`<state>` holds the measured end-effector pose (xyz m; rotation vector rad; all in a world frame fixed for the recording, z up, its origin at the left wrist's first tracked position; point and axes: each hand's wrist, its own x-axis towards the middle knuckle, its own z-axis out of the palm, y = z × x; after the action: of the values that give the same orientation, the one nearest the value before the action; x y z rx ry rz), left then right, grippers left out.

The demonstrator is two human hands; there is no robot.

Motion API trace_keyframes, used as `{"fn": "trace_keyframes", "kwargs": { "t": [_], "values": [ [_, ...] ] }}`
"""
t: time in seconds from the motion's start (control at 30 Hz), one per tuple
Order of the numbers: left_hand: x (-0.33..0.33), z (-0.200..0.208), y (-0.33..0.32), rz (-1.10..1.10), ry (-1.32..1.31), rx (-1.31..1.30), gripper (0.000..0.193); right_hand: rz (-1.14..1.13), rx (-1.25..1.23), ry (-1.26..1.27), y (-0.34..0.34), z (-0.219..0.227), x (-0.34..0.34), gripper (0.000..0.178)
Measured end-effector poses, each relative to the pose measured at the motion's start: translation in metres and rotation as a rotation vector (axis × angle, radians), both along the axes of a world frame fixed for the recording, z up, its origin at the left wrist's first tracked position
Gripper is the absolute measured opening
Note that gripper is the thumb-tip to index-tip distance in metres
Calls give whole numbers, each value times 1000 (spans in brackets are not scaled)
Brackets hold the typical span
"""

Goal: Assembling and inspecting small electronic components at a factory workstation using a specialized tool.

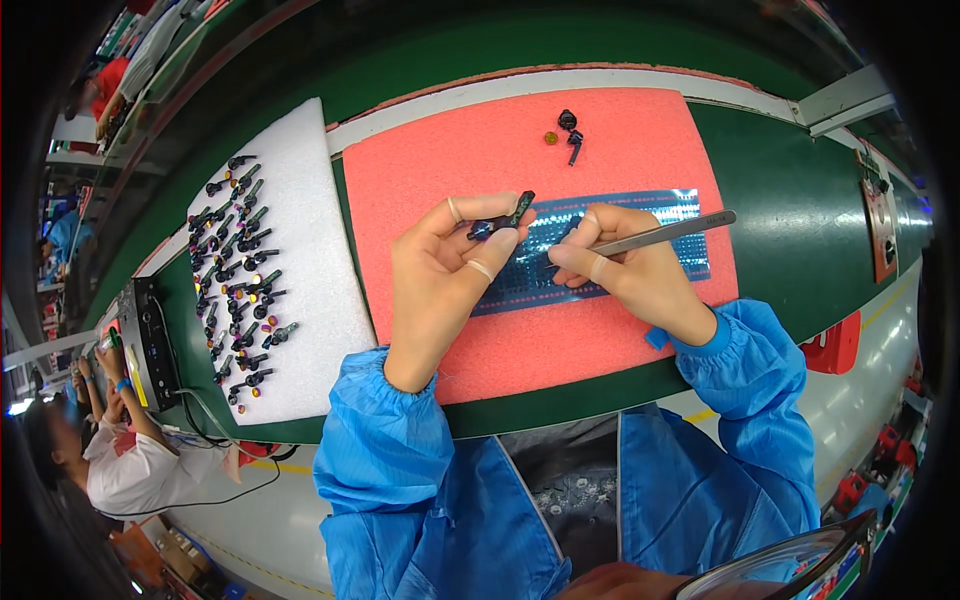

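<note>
My left hand (pixel 450 270) pinches a small black part (pixel 507 217) between thumb and fingers, above a pink foam mat (pixel 420 180). My right hand (pixel 630 265) grips metal tweezers (pixel 665 233), their tips pointing left onto a blue sheet of tiny pieces (pixel 640 215) that lies on the mat. The two hands are close together over the sheet. Both forearms wear blue sleeves, and several fingers carry pale finger cots.
A white foam sheet (pixel 315 300) at the left holds several small black parts in rows (pixel 240 270). Two loose black parts (pixel 571 130) and a small amber bead (pixel 550 137) lie at the mat's far edge. Other people sit at the far left (pixel 120 460). The bench is green (pixel 800 220).
</note>
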<state>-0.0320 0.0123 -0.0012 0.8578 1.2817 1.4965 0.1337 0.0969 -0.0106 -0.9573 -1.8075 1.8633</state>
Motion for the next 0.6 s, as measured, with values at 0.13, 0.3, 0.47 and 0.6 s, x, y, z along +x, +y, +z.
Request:
{"fn": "trace_keyframes", "kwargs": {
  "t": [0.13, 0.3, 0.47, 0.6],
  "values": [
    [0, 2, 0, -20, 5, -17, 24, -9, -30, 7, 1, 1, 1, 14],
    [0, 2, -1, -17, 59, -40, 23, -61, -97, 69, 4, 8, 0, 13],
    [-1, 4, -1, 10, 71, -42, 27, -244, 78, 240, 6, 16, 2, 12],
    [1, 5, -1, -12, 30, -40, 30, -238, 187, 361, 5, 16, 4, 11]
  ]
}}
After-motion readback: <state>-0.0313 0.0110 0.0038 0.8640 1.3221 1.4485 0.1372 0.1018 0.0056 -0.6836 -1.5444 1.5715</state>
